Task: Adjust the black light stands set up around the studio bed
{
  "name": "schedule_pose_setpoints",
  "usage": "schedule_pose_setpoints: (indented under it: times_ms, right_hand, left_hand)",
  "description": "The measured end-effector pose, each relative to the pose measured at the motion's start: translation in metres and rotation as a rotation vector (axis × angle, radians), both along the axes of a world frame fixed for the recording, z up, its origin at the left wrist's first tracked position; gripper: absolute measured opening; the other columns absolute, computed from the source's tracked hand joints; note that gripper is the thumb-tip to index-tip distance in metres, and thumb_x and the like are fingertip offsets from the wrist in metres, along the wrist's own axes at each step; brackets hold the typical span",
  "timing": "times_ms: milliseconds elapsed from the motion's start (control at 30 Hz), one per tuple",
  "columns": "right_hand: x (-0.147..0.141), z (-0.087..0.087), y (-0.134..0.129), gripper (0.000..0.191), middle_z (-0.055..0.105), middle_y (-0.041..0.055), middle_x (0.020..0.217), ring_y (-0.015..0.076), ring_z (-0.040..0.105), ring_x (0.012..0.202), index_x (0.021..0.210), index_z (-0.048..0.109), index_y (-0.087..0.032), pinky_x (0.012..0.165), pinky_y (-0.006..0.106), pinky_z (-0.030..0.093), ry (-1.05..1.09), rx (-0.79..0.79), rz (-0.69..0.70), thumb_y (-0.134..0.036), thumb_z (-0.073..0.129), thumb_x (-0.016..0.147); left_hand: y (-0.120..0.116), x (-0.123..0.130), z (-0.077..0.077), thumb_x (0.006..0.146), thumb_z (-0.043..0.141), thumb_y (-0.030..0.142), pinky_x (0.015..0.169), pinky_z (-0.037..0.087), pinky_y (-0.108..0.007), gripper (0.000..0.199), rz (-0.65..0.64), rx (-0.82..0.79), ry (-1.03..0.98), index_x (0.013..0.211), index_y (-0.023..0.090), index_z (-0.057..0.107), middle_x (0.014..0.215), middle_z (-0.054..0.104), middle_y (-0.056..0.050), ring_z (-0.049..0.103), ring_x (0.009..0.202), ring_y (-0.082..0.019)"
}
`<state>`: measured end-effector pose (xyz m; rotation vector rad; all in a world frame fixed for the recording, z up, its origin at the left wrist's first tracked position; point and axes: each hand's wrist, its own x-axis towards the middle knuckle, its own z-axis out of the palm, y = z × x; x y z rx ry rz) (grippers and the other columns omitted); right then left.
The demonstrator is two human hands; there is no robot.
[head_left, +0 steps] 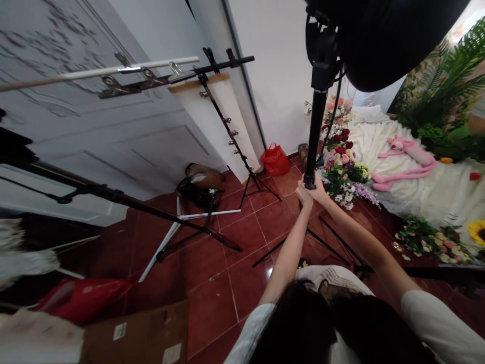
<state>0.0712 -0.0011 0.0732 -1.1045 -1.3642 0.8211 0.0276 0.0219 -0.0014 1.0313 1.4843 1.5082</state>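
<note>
Both of my hands are wrapped round the black light stand [317, 119], just below a collar on its pole. My left hand [304, 196] and my right hand [320, 190] are close together, and their fingers are partly hidden by the pole and each other. A large black lamp head [382, 43] sits on top of the stand, cut off by the upper edge of the view, and a cable hangs beside the pole. Thin black legs [329, 237] spread on the floor below my hands.
Other stands with a clamped crossbar [223, 65] are at the left, beside a white backdrop [197, 108]. A red bag [276, 161] lies by the wall. Flowers [343, 159] and a pink plush toy [415, 151] on white cloth are at the right. A cardboard box [144, 331] lies lower left.
</note>
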Motion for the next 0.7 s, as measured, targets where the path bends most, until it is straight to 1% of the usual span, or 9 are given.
schedule_pose_setpoints:
  times_ms: [100, 167, 233, 333, 433, 533, 600, 700]
  right_hand:
    - [0.009, 0.015, 0.011, 0.048, 0.061, 0.0001, 0.078, 0.0196, 0.057, 0.073, 0.088, 0.056, -0.026, 0.077, 0.041, 0.057, -0.034, 0.004, 0.168, -0.056, 0.084, 0.063]
    - [0.012, 0.025, 0.014, 0.048, 0.058, -0.0017, 0.073, 0.0178, 0.054, 0.069, 0.085, 0.056, -0.026, 0.072, 0.038, 0.054, -0.056, 0.007, 0.195, -0.059, 0.083, 0.065]
    - [0.010, 0.032, 0.013, 0.049, 0.055, -0.0030, 0.069, 0.0163, 0.052, 0.065, 0.084, 0.056, -0.025, 0.068, 0.036, 0.053, -0.070, 0.011, 0.159, -0.064, 0.081, 0.068]
    - [0.000, 0.039, 0.012, 0.053, 0.055, -0.0023, 0.071, 0.0162, 0.053, 0.066, 0.085, 0.057, -0.025, 0.067, 0.035, 0.053, -0.053, 0.032, 0.059, -0.070, 0.079, 0.070]
    - [-0.012, 0.045, 0.014, 0.059, 0.060, 0.0008, 0.079, 0.0200, 0.059, 0.077, 0.098, 0.060, -0.025, 0.073, 0.037, 0.056, -0.002, 0.049, -0.070, -0.073, 0.078, 0.071]
    - [-0.018, 0.055, 0.019, 0.061, 0.064, 0.0039, 0.088, 0.0236, 0.063, 0.091, 0.107, 0.060, -0.024, 0.084, 0.040, 0.058, 0.022, 0.054, -0.155, -0.074, 0.075, 0.076]
    - [-0.017, 0.065, 0.022, 0.058, 0.063, 0.0043, 0.088, 0.0243, 0.064, 0.093, 0.105, 0.060, -0.024, 0.088, 0.041, 0.057, 0.008, 0.069, -0.175, -0.073, 0.073, 0.079]
    - [-0.011, 0.078, 0.025, 0.054, 0.061, 0.0031, 0.084, 0.0232, 0.064, 0.089, 0.098, 0.058, -0.023, 0.087, 0.040, 0.057, -0.027, 0.103, -0.156, -0.073, 0.072, 0.081]
  left_hand:
    - [-0.006, 0.000, 0.006, 0.108, 0.027, 0.039, 0.066, 0.048, -0.028, 0.057, 0.026, -0.042, -0.037, 0.082, 0.016, 0.073, 0.072, 0.072, -0.012, 0.068, 0.071, -0.020]
    - [-0.009, -0.001, 0.011, 0.108, 0.028, 0.040, 0.069, 0.048, -0.028, 0.059, 0.032, -0.056, -0.031, 0.080, 0.016, 0.073, 0.078, 0.075, -0.014, 0.070, 0.074, -0.020]
    - [-0.012, -0.003, 0.015, 0.108, 0.030, 0.042, 0.070, 0.048, -0.029, 0.059, 0.038, -0.064, -0.025, 0.076, 0.017, 0.072, 0.080, 0.076, -0.015, 0.070, 0.076, -0.021]
    - [-0.015, -0.005, 0.020, 0.107, 0.030, 0.048, 0.069, 0.048, -0.029, 0.061, 0.033, -0.061, -0.052, 0.069, 0.018, 0.068, 0.076, 0.075, -0.014, 0.070, 0.075, -0.021]
    - [-0.018, -0.005, 0.023, 0.106, 0.031, 0.054, 0.067, 0.048, -0.029, 0.064, 0.028, -0.030, -0.071, 0.063, 0.020, 0.063, 0.068, 0.072, -0.012, 0.070, 0.073, -0.021]
    - [-0.022, -0.005, 0.027, 0.105, 0.029, 0.059, 0.064, 0.048, -0.028, 0.068, 0.016, -0.014, -0.064, 0.057, 0.021, 0.059, 0.058, 0.066, -0.009, 0.067, 0.066, -0.020]
    - [-0.024, -0.005, 0.030, 0.106, 0.025, 0.058, 0.063, 0.049, -0.028, 0.072, 0.000, -0.004, -0.069, 0.055, 0.020, 0.059, 0.056, 0.065, -0.008, 0.066, 0.061, -0.019]
    - [-0.025, -0.003, 0.031, 0.107, 0.018, 0.056, 0.062, 0.050, -0.028, 0.075, -0.023, 0.007, -0.100, 0.055, 0.020, 0.060, 0.055, 0.065, -0.008, 0.064, 0.057, -0.018]
